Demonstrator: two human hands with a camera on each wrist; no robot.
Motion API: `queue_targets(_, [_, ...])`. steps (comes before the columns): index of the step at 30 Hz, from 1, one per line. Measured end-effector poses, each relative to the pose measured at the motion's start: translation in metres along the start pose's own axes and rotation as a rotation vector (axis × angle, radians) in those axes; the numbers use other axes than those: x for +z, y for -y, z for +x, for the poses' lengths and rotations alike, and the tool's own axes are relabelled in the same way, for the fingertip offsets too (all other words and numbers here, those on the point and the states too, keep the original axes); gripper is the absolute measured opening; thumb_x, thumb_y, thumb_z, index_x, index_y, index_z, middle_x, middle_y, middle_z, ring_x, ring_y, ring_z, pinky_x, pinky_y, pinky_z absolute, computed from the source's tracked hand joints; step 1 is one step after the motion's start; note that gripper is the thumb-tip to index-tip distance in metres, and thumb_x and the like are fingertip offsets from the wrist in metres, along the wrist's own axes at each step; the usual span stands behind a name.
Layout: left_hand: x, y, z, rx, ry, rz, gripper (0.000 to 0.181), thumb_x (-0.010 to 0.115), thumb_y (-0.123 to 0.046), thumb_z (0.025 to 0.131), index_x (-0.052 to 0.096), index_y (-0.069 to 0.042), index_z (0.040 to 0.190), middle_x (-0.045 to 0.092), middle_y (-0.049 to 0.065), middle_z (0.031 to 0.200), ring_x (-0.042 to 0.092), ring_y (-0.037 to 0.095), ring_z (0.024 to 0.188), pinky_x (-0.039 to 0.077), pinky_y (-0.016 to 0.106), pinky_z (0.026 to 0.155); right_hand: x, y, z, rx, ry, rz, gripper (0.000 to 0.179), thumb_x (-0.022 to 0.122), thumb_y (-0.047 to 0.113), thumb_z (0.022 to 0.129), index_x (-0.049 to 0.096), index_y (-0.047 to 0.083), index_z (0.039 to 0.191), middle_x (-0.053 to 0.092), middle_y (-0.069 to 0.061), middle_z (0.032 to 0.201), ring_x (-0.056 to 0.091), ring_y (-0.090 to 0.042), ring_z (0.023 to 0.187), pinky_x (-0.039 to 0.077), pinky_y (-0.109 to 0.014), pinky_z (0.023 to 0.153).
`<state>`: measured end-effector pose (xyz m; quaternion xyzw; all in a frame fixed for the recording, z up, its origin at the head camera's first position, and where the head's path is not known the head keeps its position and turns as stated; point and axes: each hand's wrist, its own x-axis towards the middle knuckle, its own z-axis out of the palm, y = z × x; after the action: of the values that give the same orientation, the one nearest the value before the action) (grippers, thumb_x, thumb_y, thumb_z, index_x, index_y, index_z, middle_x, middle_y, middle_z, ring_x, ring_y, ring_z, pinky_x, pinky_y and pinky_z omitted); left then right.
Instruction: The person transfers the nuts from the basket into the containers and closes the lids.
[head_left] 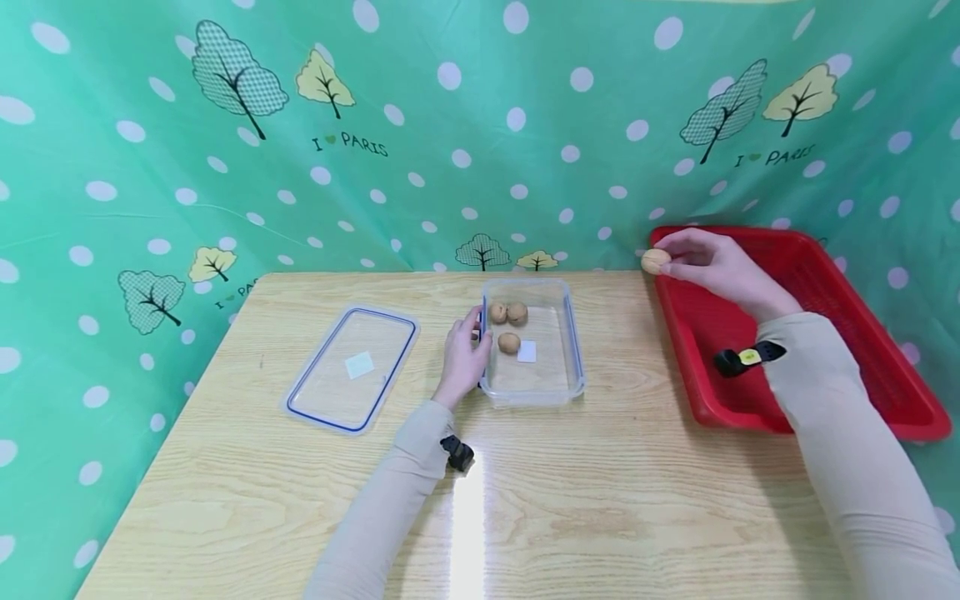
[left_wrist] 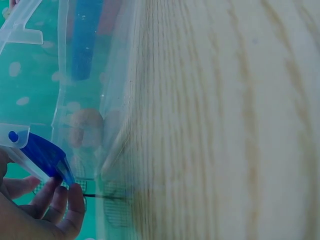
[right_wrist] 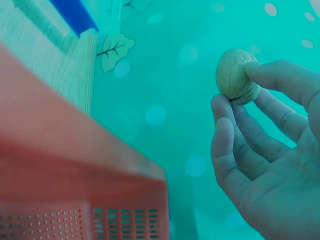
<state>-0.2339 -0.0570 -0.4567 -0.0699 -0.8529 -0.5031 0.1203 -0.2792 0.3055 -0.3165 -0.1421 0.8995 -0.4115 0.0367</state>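
Toward the counter's [head_left: 570, 500] back edge, the left hand [head_left: 461, 358] grips the left side of a clear box [head_left: 534, 398], three walnuts [head_left: 509, 342] lying in its left half. Farther off, the right hand [head_left: 708, 265] pinches another walnut [head_left: 656, 261] near the red basket's [head_left: 687, 367] back left corner

The walnut [right_wrist: 231, 75] in the right hand [head_left: 701, 258] looks rough. Under that hand, the basket [head_left: 684, 358] is plastic. The box [head_left: 534, 398] touching the left hand [head_left: 462, 354] is smooth, clear plastic. Below, the wood desk [head_left: 247, 475] shines.
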Motion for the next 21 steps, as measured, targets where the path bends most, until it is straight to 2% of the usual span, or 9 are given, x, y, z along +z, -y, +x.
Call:
queue_targets(10, [0.001,0.001,-0.001,-0.018,-0.009,-0.006,0.048,0.057,-0.003,0.093,0.046,0.003,0.139,0.057,0.021,0.106,0.054,0.034,0.097,0.046,0.045,0.085,0.013,0.014,0.004,-0.019,0.016,0.043,0.043,0.066,0.025,0.092,0.055,0.011,0.131,0.052,-0.002,0.125,0.050,-0.018,0.107,0.045,-0.016,0.081])
queue_targets(21, [0.001,0.001,-0.002,-0.002,-0.027,0.002,0.048,0.057,-0.004,0.093,0.047,0.004,0.139,0.058,0.021,0.106,0.054,0.034,0.096,0.046,0.044,0.086,0.033,0.022,0.011,-0.081,0.066,0.081,0.040,0.065,0.019,0.092,0.056,0.007,0.129,0.055,-0.007,0.124,0.055,-0.019,0.103,0.049,-0.018,0.081])
